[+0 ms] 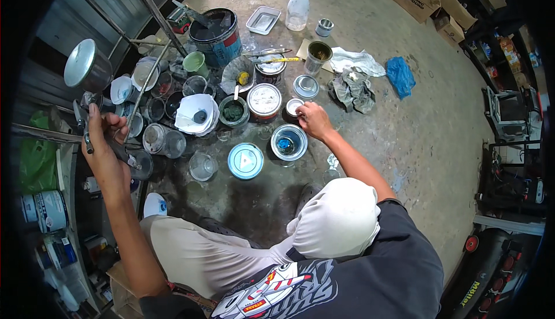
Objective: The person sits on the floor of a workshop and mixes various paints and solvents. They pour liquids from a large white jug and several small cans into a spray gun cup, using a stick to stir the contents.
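Note:
At the left, my left hand (110, 151) is raised and wrapped round the handle of a spray gun (87, 67) with a round metal cup on top. My right hand (315, 121) reaches over the floor, its fingers pinching the edge of a small round white-topped container (293, 107); whether this is a lid or a cup I cannot tell. Just below that hand stands an open metal can (289, 150) with blue inside. Left of it lies a blue-and-white round lid (245, 161). A paint can with a white-smeared top (265, 100) stands close by.
Several clear plastic cups (203, 166) and paper strainers (195, 113) crowd the left. Behind are a large paint bucket (215, 38), a clear squeeze bottle (297, 11) and a white tray (263, 20). Crumpled rags (354, 90) and a blue plastic bag (400, 77) lie to the right.

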The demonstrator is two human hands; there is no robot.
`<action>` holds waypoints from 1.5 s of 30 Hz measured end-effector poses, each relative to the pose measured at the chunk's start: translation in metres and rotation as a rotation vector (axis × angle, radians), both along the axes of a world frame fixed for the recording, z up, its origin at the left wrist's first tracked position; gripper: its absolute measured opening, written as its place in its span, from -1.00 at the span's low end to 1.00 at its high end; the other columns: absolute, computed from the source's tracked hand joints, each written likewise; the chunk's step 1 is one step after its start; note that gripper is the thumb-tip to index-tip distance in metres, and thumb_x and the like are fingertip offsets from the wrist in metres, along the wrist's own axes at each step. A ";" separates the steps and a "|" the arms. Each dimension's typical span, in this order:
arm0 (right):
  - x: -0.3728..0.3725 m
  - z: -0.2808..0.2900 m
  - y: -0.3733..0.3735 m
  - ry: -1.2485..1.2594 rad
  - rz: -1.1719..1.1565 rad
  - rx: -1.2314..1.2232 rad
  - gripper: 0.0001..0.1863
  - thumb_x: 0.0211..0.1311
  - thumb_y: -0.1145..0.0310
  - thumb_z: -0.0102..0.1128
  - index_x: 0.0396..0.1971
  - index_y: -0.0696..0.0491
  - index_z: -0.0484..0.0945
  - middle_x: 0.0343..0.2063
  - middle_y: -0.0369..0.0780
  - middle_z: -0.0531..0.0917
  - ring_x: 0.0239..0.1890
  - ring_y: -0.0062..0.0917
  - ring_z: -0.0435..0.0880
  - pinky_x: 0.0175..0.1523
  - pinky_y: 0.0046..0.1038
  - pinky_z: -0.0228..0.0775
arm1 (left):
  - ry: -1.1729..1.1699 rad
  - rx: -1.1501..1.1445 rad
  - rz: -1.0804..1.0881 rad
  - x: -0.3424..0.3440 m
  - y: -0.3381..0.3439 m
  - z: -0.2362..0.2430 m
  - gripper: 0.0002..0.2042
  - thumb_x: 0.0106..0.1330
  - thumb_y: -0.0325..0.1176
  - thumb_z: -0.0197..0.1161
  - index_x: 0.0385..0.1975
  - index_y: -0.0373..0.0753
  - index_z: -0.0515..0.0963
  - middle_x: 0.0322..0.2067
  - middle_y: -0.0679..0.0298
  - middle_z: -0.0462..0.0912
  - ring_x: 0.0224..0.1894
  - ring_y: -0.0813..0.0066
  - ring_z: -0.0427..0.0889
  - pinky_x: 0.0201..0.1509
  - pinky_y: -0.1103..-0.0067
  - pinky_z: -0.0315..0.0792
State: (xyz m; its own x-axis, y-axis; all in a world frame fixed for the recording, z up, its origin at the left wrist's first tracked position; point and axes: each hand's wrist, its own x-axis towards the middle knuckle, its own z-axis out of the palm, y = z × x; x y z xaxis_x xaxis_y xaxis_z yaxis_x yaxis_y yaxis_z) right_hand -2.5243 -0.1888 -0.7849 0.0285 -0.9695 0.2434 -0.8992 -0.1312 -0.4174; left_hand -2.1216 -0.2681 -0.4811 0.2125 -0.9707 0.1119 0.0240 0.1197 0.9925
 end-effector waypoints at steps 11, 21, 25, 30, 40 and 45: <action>0.067 -0.004 0.104 -0.529 -0.193 0.107 0.15 -0.44 0.14 0.58 0.27 0.06 0.10 0.12 -0.07 0.39 0.20 -0.18 0.35 0.25 -0.24 0.20 | 0.023 0.045 0.049 0.003 -0.013 -0.011 -0.66 0.33 -0.06 0.19 -0.43 -0.26 0.51 -0.49 0.33 0.53 -0.40 0.59 0.56 -0.29 0.70 0.44; 0.031 -0.003 0.087 -0.637 -0.444 -0.177 -0.06 -0.41 0.29 0.55 0.11 0.11 0.24 -0.05 -0.14 0.51 0.02 -0.37 0.53 0.14 -0.36 0.33 | -0.027 0.000 -0.007 -0.007 -0.008 -0.008 -0.65 0.35 -0.05 0.16 -0.48 -0.25 0.49 -0.53 0.32 0.52 -0.45 0.56 0.55 -0.31 0.66 0.44; -0.020 -0.024 0.067 -0.653 -0.519 -0.171 0.00 -0.33 0.16 0.62 0.14 0.14 0.21 -0.02 -0.10 0.51 0.01 -0.37 0.53 0.11 -0.37 0.33 | -0.013 0.004 0.006 -0.004 -0.011 -0.008 -0.64 0.36 -0.07 0.14 -0.49 -0.27 0.49 -0.53 0.32 0.53 -0.45 0.56 0.56 -0.33 0.66 0.45; 0.027 -0.035 0.094 -0.452 -0.934 0.065 -0.01 -0.32 0.13 0.60 0.15 0.20 0.25 -0.03 -0.03 0.47 0.06 -0.23 0.46 0.17 -0.33 0.26 | -0.001 -0.001 -0.019 0.002 -0.008 -0.007 -0.64 0.34 -0.06 0.16 -0.48 -0.28 0.49 -0.53 0.29 0.54 -0.45 0.54 0.58 -0.32 0.65 0.47; 0.165 -0.005 0.046 -0.386 -0.003 0.161 -0.06 -0.38 0.12 0.54 0.11 0.16 0.31 -0.06 -0.02 0.50 0.01 -0.13 0.49 0.11 -0.23 0.33 | -0.035 0.013 -0.013 0.016 -0.005 -0.009 -0.61 0.34 -0.04 0.14 -0.51 -0.29 0.50 -0.54 0.27 0.55 -0.46 0.53 0.59 -0.35 0.65 0.47; 0.147 -0.025 0.042 -0.381 -0.239 0.289 -0.49 -0.19 0.21 0.45 -0.23 0.18 0.50 -0.31 -0.06 0.63 -0.34 -0.26 0.65 -0.25 -0.29 0.49 | -0.051 -0.014 0.043 0.030 0.003 -0.004 -0.59 0.35 -0.05 0.13 -0.53 -0.32 0.52 -0.56 0.26 0.56 -0.49 0.54 0.58 -0.36 0.63 0.46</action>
State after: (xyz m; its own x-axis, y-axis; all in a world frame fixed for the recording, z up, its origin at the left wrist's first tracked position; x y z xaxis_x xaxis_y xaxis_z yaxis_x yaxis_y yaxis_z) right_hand -2.3775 -0.1467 -0.8095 -0.2393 -0.9673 -0.0840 -0.6679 0.2268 -0.7088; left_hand -2.0916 -0.2649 -0.4851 0.2479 -0.9590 0.1375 -0.0316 0.1339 0.9905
